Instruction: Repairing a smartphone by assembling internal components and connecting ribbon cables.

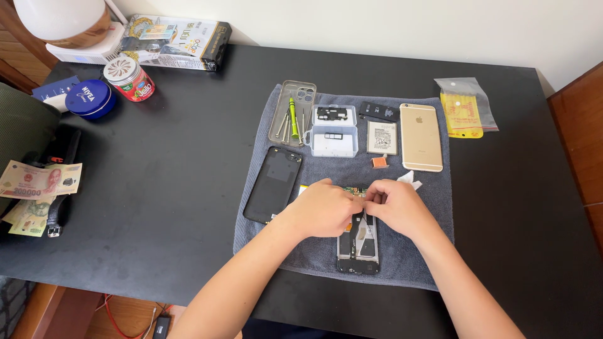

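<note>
Near the table's (157, 188) front edge, on the grey towel (414, 251), lies the opened phone (358, 248), back off, insides showing. Both hands meet over its top end: left hand (323, 210) and right hand (396, 207) curled, fingertips pinching something small at the circuit board (355, 190) — what exactly, I cannot tell. Best handled with a light, steady grip, wrists resting on the towel. Left of the hands lies the black back cover (273, 184); further back, the clear parts box (334, 130), tool tray (292, 113) and gold phone (421, 136)
</note>
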